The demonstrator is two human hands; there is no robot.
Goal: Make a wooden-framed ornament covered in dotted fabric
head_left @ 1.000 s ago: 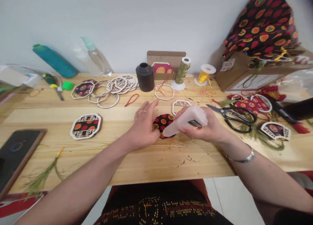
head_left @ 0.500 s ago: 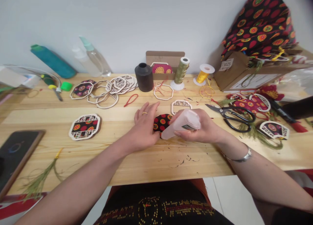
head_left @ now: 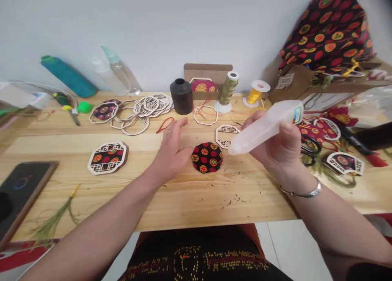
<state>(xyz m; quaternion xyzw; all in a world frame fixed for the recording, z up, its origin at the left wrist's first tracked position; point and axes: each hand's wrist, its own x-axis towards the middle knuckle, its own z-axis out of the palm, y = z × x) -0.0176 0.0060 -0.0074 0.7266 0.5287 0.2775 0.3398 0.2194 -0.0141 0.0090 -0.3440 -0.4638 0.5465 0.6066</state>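
Note:
A black fabric disc [head_left: 207, 157] with red and yellow dots lies on the wooden table [head_left: 196, 195] in front of me. My left hand [head_left: 170, 150] rests just left of the disc, fingers spread, its thumb near the disc's edge. My right hand [head_left: 280, 148] is closed round a translucent white squeeze bottle [head_left: 265, 128], lifted above the table with its nozzle pointing down-left toward the disc. A pale wooden lattice frame [head_left: 226, 135] lies just behind the disc.
Black scissors [head_left: 308, 148] lie right of my right hand. A black thread cone [head_left: 181, 96], olive spool [head_left: 228, 89] and yellow spool [head_left: 256, 93] stand behind. Loose frames [head_left: 139, 109] pile at back left; a finished piece [head_left: 107, 157] and a tablet [head_left: 18, 193] lie left.
My right hand has raised the bottle up and to the right, off the disc. My left hand has slid slightly left, uncovering the disc.

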